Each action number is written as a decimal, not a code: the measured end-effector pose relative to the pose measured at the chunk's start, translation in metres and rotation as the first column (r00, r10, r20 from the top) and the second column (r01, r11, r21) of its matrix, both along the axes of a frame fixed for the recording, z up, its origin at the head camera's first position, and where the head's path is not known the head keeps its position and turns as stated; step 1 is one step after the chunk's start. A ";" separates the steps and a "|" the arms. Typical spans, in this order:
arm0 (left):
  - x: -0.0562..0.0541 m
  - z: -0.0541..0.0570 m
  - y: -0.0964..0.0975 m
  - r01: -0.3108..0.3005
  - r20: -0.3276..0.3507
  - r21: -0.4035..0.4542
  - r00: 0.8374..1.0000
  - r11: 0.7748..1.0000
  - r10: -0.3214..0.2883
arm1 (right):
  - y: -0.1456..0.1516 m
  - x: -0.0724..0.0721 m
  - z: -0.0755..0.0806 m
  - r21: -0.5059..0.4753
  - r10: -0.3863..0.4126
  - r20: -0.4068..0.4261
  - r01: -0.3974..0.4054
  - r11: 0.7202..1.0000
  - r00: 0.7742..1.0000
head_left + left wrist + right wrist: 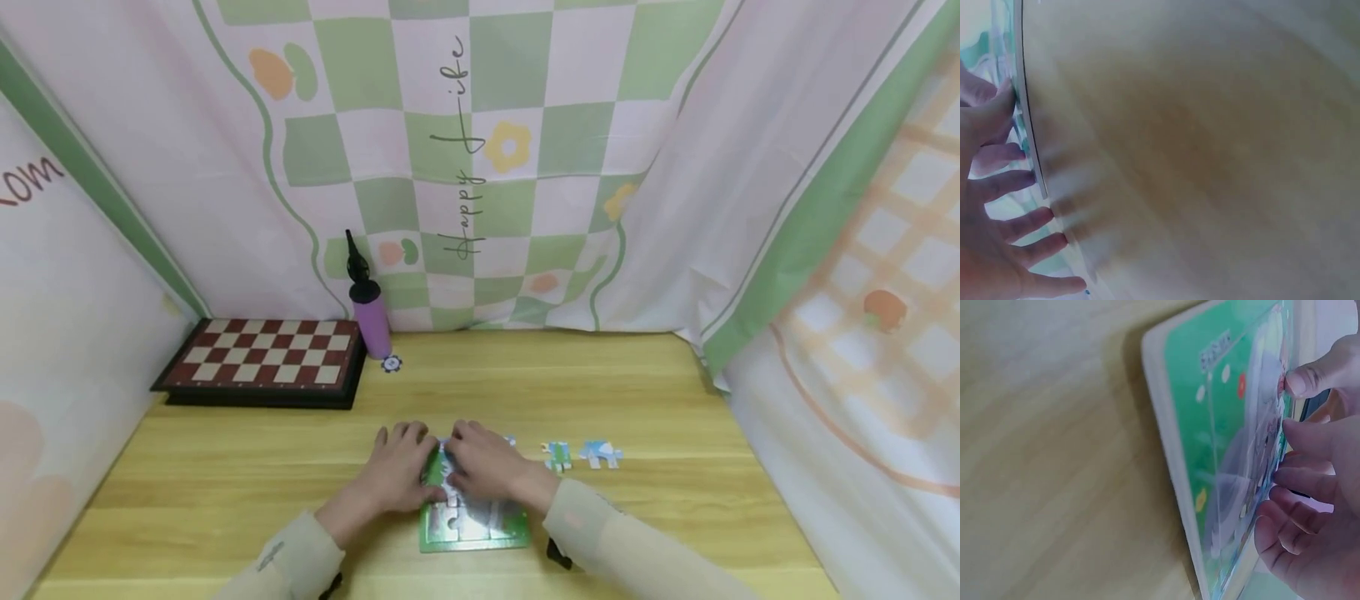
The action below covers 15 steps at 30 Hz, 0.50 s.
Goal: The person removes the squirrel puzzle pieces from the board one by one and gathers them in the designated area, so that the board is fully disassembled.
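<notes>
A jigsaw puzzle board (474, 543) with a green border lies flat on the table, its near part uncovered. My left hand (396, 473) rests along its left edge. In the left wrist view, spread fingers (1036, 219) reach that edge and the thumb lies over the board. Across the upper middle of the puzzle is my right hand (487, 465). Its bent fingers (1304, 482) touch the picture's surface close to the left thumb (1310, 380). The hands hide much of the far half. A piece-shaped gap (453, 523) shows in the lower left.
Two loose puzzle pieces, one green (557, 456) and one blue-and-white (601, 453), lie right of the board. A folded chessboard (262, 357) sits at the back left. Beside it stand a purple bottle (372, 327) and a small round token (392, 364). Curtains (510, 208) enclose the table.
</notes>
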State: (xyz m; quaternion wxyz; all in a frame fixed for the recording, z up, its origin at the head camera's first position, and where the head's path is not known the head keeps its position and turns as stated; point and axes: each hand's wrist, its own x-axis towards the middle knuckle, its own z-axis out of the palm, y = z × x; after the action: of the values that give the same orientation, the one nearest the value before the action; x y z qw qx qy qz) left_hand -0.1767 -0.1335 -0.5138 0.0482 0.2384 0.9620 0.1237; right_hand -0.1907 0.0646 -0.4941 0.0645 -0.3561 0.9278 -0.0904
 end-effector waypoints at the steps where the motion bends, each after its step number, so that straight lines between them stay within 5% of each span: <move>1: -0.001 0.000 -0.001 0.003 0.005 0.012 1.000 1.000 -0.003 | -0.001 0.000 -0.001 -0.005 -0.009 -0.001 0.009 1.000 1.000; 15: -0.005 0.002 -0.004 -0.009 0.005 0.075 1.000 0.997 0.009 | -0.013 0.000 0.000 -0.039 -0.097 0.070 0.100 0.994 0.993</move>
State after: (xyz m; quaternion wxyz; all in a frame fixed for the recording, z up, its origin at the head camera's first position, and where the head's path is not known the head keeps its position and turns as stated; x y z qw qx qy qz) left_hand -0.1813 -0.1370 -0.5116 0.0409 0.2353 0.9577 0.1604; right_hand -0.1911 0.0518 -0.4941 0.0838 -0.3081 0.9394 -0.1251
